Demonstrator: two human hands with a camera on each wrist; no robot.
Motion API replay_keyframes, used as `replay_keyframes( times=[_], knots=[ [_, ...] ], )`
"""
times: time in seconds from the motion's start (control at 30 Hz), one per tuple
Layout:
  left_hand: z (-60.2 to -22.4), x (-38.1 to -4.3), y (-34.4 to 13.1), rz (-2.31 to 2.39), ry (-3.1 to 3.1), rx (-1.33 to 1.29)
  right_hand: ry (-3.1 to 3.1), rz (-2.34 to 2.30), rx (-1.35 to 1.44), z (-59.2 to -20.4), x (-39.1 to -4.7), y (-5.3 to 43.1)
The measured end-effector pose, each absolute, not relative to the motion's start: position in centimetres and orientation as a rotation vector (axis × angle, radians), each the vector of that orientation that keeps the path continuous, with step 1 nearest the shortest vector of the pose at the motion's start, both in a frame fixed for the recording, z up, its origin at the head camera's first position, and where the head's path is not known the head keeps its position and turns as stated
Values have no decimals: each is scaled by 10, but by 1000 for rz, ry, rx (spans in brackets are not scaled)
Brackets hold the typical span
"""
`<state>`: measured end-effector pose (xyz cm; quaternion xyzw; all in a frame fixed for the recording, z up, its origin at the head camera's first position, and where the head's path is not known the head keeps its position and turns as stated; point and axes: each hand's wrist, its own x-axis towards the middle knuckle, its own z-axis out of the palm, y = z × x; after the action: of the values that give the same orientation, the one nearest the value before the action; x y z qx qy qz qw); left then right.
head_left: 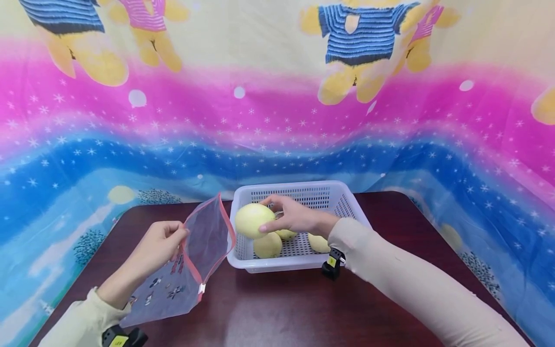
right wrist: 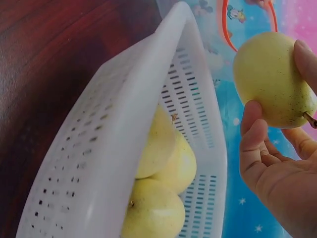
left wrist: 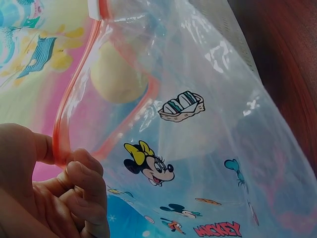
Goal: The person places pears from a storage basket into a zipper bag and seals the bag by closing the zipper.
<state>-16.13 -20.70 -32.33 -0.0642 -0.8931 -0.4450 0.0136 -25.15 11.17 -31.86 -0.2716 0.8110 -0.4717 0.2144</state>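
The rounded, pale yellow-green, smooth-skinned pear is grasped by the right hand above the nine o'clock side of the white, perforated plastic basket, as the head view shows. It looks firm and fairly weighty, its skin probably slick and easily bruised, so a broad hold round its widest part should suit, sparing the thin brown stem. The left hand pinches the clear, red-edged plastic bag at its mouth's nine o'clock edge; the bag seems light, limp and slippery
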Motion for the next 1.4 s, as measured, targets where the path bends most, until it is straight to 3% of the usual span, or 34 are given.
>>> replay_keyframes(
  times=[1.4],
  knots=[
    [-327, -162, -201, -1371, -2800, -189, 2128, -1338, -812, -323, -225, 76]
  ],
)
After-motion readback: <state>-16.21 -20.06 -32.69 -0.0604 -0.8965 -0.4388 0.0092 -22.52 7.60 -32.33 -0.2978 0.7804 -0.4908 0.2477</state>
